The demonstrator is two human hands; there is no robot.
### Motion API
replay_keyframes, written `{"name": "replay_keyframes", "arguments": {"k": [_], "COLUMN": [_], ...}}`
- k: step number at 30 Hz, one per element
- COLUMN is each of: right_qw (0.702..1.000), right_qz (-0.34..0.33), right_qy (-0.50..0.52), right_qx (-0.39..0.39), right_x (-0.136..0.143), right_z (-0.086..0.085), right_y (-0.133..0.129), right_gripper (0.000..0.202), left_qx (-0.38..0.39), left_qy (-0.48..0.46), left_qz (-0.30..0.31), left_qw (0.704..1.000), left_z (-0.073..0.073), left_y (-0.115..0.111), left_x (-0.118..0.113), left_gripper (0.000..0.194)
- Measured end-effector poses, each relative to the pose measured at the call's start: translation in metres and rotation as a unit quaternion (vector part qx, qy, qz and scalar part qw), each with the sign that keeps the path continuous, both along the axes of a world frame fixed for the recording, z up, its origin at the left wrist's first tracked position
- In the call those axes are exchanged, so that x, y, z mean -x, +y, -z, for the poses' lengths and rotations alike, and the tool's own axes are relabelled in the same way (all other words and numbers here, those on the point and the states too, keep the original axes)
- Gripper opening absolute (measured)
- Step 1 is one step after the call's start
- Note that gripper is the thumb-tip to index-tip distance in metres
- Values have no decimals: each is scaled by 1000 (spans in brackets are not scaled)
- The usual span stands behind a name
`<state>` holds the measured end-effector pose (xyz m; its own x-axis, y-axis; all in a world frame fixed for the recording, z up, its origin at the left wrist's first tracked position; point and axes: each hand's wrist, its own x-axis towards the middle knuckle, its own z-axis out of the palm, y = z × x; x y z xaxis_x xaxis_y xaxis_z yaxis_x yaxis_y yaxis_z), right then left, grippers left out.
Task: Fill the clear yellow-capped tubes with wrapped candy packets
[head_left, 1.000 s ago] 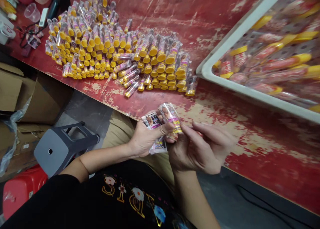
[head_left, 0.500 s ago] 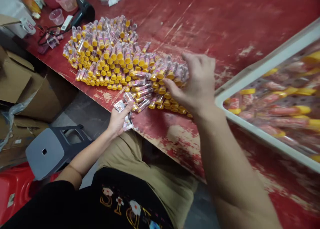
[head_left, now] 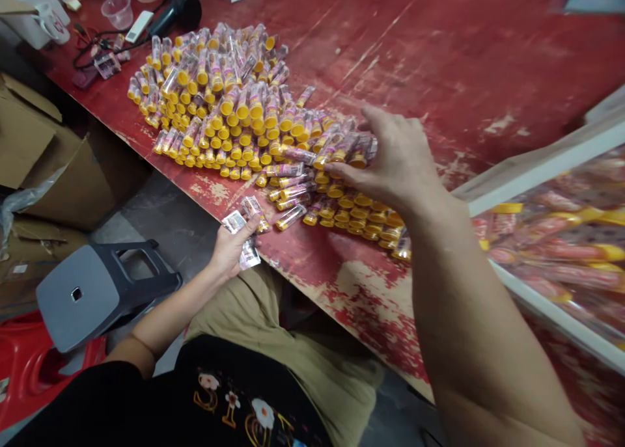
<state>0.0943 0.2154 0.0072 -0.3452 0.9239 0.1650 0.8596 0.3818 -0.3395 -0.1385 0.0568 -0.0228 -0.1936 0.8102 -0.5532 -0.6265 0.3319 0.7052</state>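
Near the table's front edge, my left hand is closed on a few small printed clear packets. A wrapped yellow-capped tube lies at its fingertips. Higher up on the right, my right hand curves over the end of the pile, thumb in front and fingers behind, around several clear tubes with yellow caps. Its far fingertips are partly hidden. The large pile of such tubes spreads leftward, stacked in layers with most caps facing me. A few tubes lie sideways between my hands.
A white-rimmed crate of red-and-yellow tubes stands at the right on the worn red table. A black hair dryer, clear cup and mug sit at the back left. Below are a grey stool and cardboard boxes.
The camera view has shifted, so the pile and crate appear farther right. Both hands keep nearly the same places relative to the tubes; the right hand's thumb stays against them.
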Motion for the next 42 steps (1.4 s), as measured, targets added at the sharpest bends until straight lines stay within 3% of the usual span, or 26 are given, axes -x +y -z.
{"name": "replay_keyframes", "arguments": {"k": [7, 12, 21, 29, 33, 36, 38, 40, 42], "right_qw": [1000, 1000, 999, 1000, 998, 982, 965, 949, 937], "right_qz": [-16, -1, -26, -1, -8, -41, -60, -62, -53], "right_qy": [1, 4, 6, -17, 38, 156, 225, 272, 312], "right_qx": [-4, 12, -21, -7, -53, -95, -122, -145, -148], "right_x": [-1, 4, -5, 8, 2, -11, -20, -27, -32], "right_z": [2, -4, 10, -1, -9, -12, -11, -8, -4], "right_y": [4, 5, 11, 3, -11, -33, -52, -70, -88], "right_gripper": [115, 108, 123, 102, 89, 90, 91, 92, 94], "left_qx": [5, -2, 4, 12, 3, -53, -133, -226, -285], "left_qy": [1, -4, 0, 5, 17, 76, 161, 276, 375], "left_qz": [3, 5, 8, 3, 13, 70, 125, 164, 180], "left_qw": [1000, 1000, 1000, 1000, 1000, 993, 970, 920, 863], "left_z": [-1, 0, 0, 1, -1, -7, -14, -20, -26], "left_y": [2, 3, 5, 4, 3, 20, 47, 85, 124], "left_x": [-3, -4, -6, -8, -7, -6, -6, -6, -6], "left_gripper": [61, 69, 69, 64, 61, 51, 41, 34, 41]}}
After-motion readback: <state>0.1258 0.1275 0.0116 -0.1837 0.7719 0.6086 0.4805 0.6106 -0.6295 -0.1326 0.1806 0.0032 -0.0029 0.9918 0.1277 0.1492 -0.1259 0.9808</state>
